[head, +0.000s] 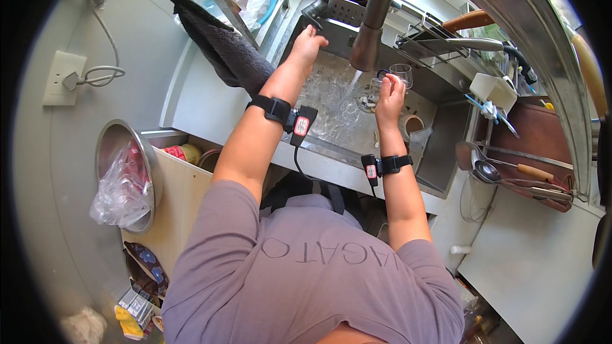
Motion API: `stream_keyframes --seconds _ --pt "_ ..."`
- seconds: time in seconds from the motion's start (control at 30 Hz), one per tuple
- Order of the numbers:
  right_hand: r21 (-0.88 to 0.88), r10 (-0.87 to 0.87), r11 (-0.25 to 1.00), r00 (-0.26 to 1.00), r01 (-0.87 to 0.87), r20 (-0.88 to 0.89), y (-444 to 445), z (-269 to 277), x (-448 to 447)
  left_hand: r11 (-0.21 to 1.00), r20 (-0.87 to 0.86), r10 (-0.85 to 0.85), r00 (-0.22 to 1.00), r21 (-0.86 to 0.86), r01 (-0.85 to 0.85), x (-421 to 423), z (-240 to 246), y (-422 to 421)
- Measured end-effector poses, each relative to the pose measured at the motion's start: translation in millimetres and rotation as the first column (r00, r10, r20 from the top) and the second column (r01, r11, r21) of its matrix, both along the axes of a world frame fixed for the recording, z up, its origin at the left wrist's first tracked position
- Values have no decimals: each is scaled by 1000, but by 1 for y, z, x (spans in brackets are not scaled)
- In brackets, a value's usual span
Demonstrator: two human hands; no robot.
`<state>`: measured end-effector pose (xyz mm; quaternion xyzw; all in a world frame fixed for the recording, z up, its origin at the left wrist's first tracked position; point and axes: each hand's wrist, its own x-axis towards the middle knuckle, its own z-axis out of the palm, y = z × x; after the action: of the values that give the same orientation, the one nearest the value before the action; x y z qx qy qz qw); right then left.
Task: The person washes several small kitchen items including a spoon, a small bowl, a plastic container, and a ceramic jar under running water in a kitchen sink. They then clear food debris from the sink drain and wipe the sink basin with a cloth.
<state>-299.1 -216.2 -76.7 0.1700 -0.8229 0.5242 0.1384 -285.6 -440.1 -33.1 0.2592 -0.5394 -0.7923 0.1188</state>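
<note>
My left hand (pixel 308 48) reaches over the sink's back left corner, fingers extended and thumb apart. Its fingertips are by the dark faucet lever (pixel 313 22); whether they touch it I cannot tell. Water (pixel 353 83) runs from the metal faucet spout (pixel 367 50) into the stainless steel sink (pixel 444 138). My right hand (pixel 391 102) is raised at the right of the stream. Just behind its fingers shows a clear drinking glass (pixel 401 71), partly hidden, so a grip on it is unclear. A brown and white cup (pixel 412 125) lies on its side in the sink, right of my wrist.
A perforated utensil holder (pixel 345 11) stands behind the sink. On the right are a knife rack (pixel 430 43), hanging ladles (pixel 486 171) and a brown cutting board (pixel 538 134). A dark grey towel (pixel 224 52) hangs at left, above a metal bowl (pixel 155 191) with plastic bags.
</note>
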Motion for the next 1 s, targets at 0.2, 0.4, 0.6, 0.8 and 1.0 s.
stream_keyframes --seconds 0.2,0.4,0.6,0.8,1.0 --pt "-803 586 460 551 378 595 35 31 16 995 38 56 998 79 -59 -11 8 8" --pt "-899 816 263 416 351 401 47 52 36 995 58 89 994 -56 -86 3 -10 26" --pt "-923 813 316 439 219 382 37 71 41 991 105 21 994 -136 -7 26 -23 51" --pt "-881 735 425 489 207 469 23 76 41 963 -3 -58 998 -265 55 42 -33 66" --pt "-806 674 521 444 279 590 16 56 27 646 -89 -136 987 -763 20 53 -16 70"
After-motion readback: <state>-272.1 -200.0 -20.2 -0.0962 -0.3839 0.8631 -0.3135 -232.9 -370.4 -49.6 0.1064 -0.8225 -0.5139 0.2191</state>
